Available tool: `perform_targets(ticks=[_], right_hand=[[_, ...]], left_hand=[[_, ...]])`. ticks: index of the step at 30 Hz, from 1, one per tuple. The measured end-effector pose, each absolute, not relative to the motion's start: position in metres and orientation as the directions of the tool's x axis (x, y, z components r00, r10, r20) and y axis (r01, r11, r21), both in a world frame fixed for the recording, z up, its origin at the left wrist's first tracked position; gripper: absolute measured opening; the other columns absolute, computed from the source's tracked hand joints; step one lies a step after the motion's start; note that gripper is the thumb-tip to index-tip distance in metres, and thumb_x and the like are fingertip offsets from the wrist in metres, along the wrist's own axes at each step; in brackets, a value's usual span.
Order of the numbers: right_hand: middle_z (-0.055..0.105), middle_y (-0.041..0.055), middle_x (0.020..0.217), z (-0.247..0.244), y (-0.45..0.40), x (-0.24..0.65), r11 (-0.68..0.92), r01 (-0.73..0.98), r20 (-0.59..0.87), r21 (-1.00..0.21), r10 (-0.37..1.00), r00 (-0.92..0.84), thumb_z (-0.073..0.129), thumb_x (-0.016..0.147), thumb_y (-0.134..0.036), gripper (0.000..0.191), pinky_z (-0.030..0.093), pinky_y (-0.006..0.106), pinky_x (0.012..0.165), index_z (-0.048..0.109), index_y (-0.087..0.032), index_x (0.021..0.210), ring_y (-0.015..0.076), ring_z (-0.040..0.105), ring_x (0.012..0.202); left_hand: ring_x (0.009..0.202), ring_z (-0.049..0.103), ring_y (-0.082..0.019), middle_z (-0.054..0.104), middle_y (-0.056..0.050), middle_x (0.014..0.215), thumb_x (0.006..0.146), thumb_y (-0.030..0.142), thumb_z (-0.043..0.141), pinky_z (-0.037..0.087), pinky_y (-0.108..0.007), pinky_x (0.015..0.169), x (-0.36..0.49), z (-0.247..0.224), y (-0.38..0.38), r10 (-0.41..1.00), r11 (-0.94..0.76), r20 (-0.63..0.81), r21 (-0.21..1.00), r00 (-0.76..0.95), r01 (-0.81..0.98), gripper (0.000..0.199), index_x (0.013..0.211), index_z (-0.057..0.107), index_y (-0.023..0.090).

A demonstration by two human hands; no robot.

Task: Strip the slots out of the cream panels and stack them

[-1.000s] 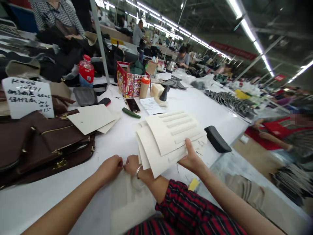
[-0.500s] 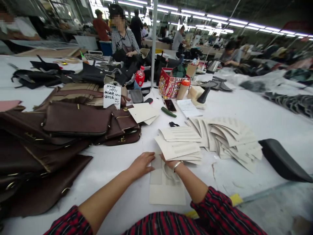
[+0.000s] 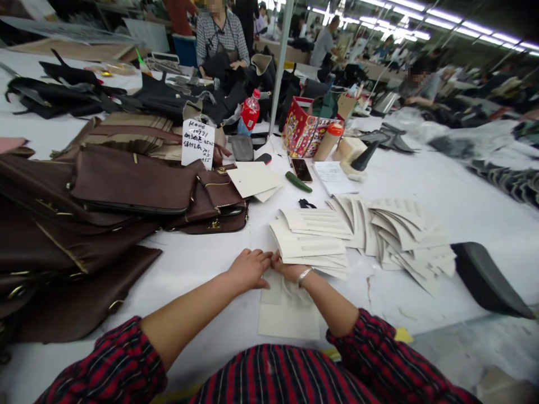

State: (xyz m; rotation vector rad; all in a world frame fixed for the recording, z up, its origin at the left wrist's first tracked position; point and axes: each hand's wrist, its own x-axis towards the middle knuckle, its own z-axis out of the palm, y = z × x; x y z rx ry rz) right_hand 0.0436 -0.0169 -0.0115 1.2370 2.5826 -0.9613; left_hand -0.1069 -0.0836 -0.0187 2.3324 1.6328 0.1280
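Observation:
On the table in front of me lies a cream card sheet (image 3: 288,322), with a greyish see-through piece (image 3: 274,294) over its upper left part. My left hand (image 3: 251,269) rests palm down at the sheet's top edge, fingers stretched out and thumb apart. My right hand (image 3: 290,271), with a silver bracelet, meets its fingertips there. Its fingers are drawn together, and what they pinch, if anything, is hidden. Just beyond it is a stack of cream cards (image 3: 309,244) with raised strips, overlapping part of the hand. More such cards (image 3: 404,233) fan out to the right.
Dark brown leather bags (image 3: 130,179) pile up on the left, with a handwritten label (image 3: 197,144) behind. Farther back stand a red-capped bottle (image 3: 250,112), a red box (image 3: 301,132) and a phone (image 3: 302,170). A black curved object (image 3: 490,280) lies right. Co-workers sit beyond.
My left hand has shifted right and slightly inward, so its fingertips now meet my right hand's. The view has tilted down and turned a little left.

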Motion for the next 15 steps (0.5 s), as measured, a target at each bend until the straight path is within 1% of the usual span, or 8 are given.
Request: perform_targets(ticks=[2, 4, 6, 8, 10, 12, 14, 15], right_hand=[[0.061, 0.0015, 0.075, -0.011, -0.032, 0.054, 0.515, 0.7, -0.381, -0.495, 0.596, -0.707, 0.052, 0.075, -0.029, 0.013, 0.039, 0.025, 0.065, 0.059, -0.019, 0.079, 0.0144, 0.054, 0.068], [0.06, 0.0019, 0.074, -0.012, -0.045, 0.063, 0.591, 0.67, -0.362, -0.449, 0.566, -0.741, 0.05, 0.077, -0.03, 0.015, 0.038, 0.024, 0.063, 0.058, -0.018, 0.079, 0.0138, 0.054, 0.067], [0.061, 0.0044, 0.079, -0.015, -0.052, 0.068, 0.655, 0.669, -0.338, -0.351, 0.578, -0.743, 0.043, 0.081, -0.029, 0.018, 0.037, 0.024, 0.066, 0.057, -0.018, 0.086, 0.0149, 0.055, 0.073], [0.061, 0.0083, 0.086, -0.018, -0.053, 0.068, 0.678, 0.691, -0.317, -0.251, 0.617, -0.72, 0.037, 0.085, -0.028, 0.023, 0.038, 0.026, 0.069, 0.053, -0.017, 0.097, 0.0171, 0.055, 0.079], [0.058, 0.0126, 0.096, -0.018, -0.054, 0.067, 0.684, 0.702, -0.28, -0.198, 0.647, -0.71, 0.033, 0.086, -0.027, 0.028, 0.038, 0.027, 0.071, 0.047, -0.015, 0.108, 0.0191, 0.054, 0.085], [0.056, 0.0147, 0.1, -0.015, -0.061, 0.069, 0.676, 0.707, -0.249, -0.209, 0.662, -0.707, 0.03, 0.087, -0.024, 0.029, 0.038, 0.028, 0.074, 0.044, -0.013, 0.11, 0.0195, 0.053, 0.09], [0.058, 0.0124, 0.095, -0.008, -0.079, 0.075, 0.666, 0.683, -0.288, -0.3, 0.619, -0.731, 0.031, 0.086, -0.023, 0.025, 0.039, 0.026, 0.072, 0.048, -0.014, 0.103, 0.0179, 0.054, 0.085], [0.059, 0.0098, 0.09, -0.003, -0.091, 0.08, 0.66, 0.655, -0.343, -0.368, 0.558, -0.755, 0.035, 0.085, -0.023, 0.022, 0.039, 0.025, 0.069, 0.05, -0.015, 0.097, 0.0168, 0.055, 0.08]], left_hand=[[0.105, 0.041, -0.025, 0.044, -0.006, 0.126, 0.061, 0.05, 0.062, 0.031, -0.034, 0.079, -0.106, -0.018, -0.085, 0.932, -0.298, -0.114, 0.301, 0.345, 0.906, 0.059, 0.11, 0.046, 0.022], [0.108, 0.039, -0.025, 0.04, -0.005, 0.128, 0.058, 0.052, 0.063, 0.03, -0.034, 0.082, -0.106, -0.017, -0.088, 0.93, -0.29, -0.122, 0.329, 0.345, 0.899, 0.065, 0.113, 0.043, 0.023], [0.113, 0.034, -0.026, 0.035, -0.006, 0.132, 0.055, 0.053, 0.064, 0.028, -0.034, 0.086, -0.106, -0.017, -0.092, 0.931, -0.277, -0.133, 0.349, 0.34, 0.895, 0.074, 0.117, 0.039, 0.023], [0.117, 0.031, -0.027, 0.03, -0.007, 0.135, 0.054, 0.052, 0.066, 0.026, -0.035, 0.089, -0.104, -0.017, -0.095, 0.935, -0.255, -0.148, 0.35, 0.322, 0.901, 0.078, 0.12, 0.036, 0.023], [0.118, 0.029, -0.027, 0.028, -0.007, 0.136, 0.054, 0.049, 0.066, 0.025, -0.037, 0.091, -0.102, -0.017, -0.097, 0.936, -0.241, -0.166, 0.347, 0.312, 0.906, 0.079, 0.122, 0.034, 0.023], [0.12, 0.027, -0.027, 0.026, -0.006, 0.137, 0.055, 0.048, 0.065, 0.024, -0.038, 0.092, -0.1, -0.017, -0.099, 0.935, -0.228, -0.182, 0.347, 0.304, 0.91, 0.08, 0.123, 0.032, 0.023], [0.121, 0.026, -0.027, 0.025, -0.006, 0.137, 0.056, 0.048, 0.065, 0.022, -0.039, 0.094, -0.099, -0.017, -0.102, 0.936, -0.207, -0.203, 0.348, 0.289, 0.914, 0.081, 0.124, 0.031, 0.023], [0.122, 0.025, -0.027, 0.024, -0.006, 0.138, 0.056, 0.048, 0.064, 0.021, -0.039, 0.095, -0.098, -0.017, -0.104, 0.936, -0.196, -0.214, 0.348, 0.281, 0.917, 0.081, 0.125, 0.03, 0.024]])
